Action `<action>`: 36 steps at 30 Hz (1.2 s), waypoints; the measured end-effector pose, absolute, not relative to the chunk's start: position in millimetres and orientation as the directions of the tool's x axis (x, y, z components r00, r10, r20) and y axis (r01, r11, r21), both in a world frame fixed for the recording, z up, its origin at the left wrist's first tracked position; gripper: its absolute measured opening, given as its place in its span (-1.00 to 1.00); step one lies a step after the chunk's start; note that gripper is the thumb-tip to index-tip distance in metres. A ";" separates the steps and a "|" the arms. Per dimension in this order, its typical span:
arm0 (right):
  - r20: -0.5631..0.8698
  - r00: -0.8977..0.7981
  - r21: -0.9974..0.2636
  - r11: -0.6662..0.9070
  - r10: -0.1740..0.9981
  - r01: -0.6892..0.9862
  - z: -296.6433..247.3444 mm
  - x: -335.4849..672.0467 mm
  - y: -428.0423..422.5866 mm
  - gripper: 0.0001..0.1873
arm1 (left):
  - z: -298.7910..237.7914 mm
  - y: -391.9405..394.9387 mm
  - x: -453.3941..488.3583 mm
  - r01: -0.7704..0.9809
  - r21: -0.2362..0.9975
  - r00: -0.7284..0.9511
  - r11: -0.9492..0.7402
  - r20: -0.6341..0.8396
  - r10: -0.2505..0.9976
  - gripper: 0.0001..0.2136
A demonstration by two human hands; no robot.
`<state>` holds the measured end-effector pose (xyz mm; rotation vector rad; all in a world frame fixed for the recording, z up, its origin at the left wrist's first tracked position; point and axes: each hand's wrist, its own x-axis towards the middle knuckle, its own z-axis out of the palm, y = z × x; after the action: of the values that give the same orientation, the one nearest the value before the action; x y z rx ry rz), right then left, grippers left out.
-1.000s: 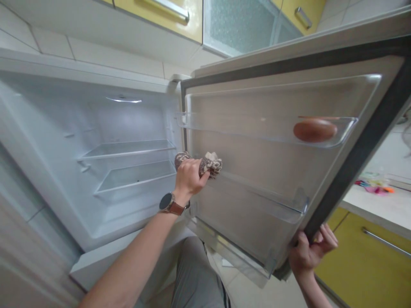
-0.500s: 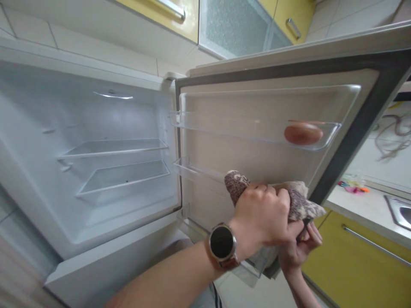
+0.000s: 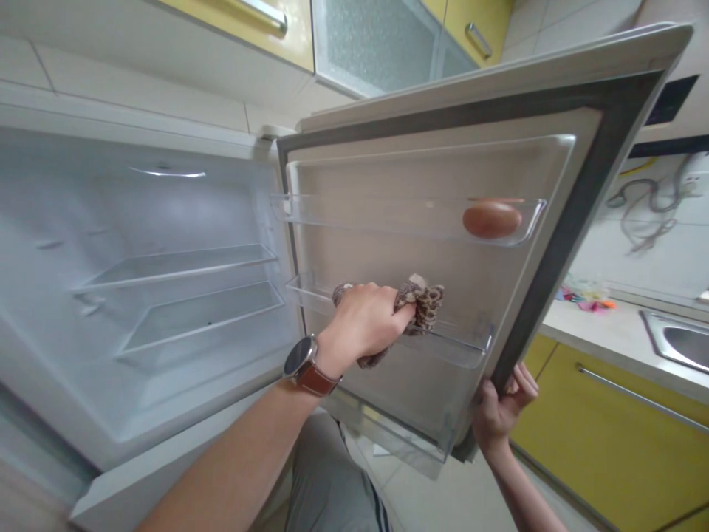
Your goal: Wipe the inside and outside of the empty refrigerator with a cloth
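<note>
A brown and cream cloth (image 3: 424,304) is bunched in my left hand (image 3: 365,319), which presses it at the middle clear shelf (image 3: 459,347) of the open fridge door (image 3: 388,262). A watch with a brown strap (image 3: 313,373) is on that wrist. My right hand (image 3: 504,406) grips the outer edge of the door low down, thumb on the inner side and fingers curled round the outside. Above the cloth, a reddish-brown egg-shaped thing (image 3: 492,219) lies at the right end of the upper door shelf (image 3: 360,214).
On the left stands the fridge interior (image 3: 182,199) with two glass shelves (image 3: 204,318). To the right are a counter (image 3: 603,323) with colourful small items, a sink (image 3: 681,341) and yellow cabinets (image 3: 603,428). My knee (image 3: 332,473) is below the door.
My left hand has moved left with the cloth, away from the door's edge and onto the shelf area. My right hand still grips the edge. The view has shifted slightly to the right.
</note>
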<state>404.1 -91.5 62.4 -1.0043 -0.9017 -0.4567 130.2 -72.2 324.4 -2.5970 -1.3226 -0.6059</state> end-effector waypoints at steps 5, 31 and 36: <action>0.824 0.564 -0.523 0.462 0.057 0.717 63.1 402.5 -92.3 -0.51 | 329.5 -90.9 151.9 0.687 0.046 0.652 -0.726 0.402 0.643 -0.55; 0.799 0.591 -0.564 0.480 0.112 0.672 60.8 404.6 -96.7 -0.48 | 316.1 23.6 32.1 0.885 0.131 0.339 -0.446 0.475 0.812 -0.55; 0.822 0.563 -0.525 0.502 0.089 0.688 56.8 409.4 -94.4 -0.46 | 307.4 27.8 20.8 0.893 0.086 0.335 -0.442 0.527 0.781 -0.54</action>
<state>409.4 -94.4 56.8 -0.9990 -0.9237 -0.4321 20.8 27.8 307.4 -2.3804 -1.5194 -0.7503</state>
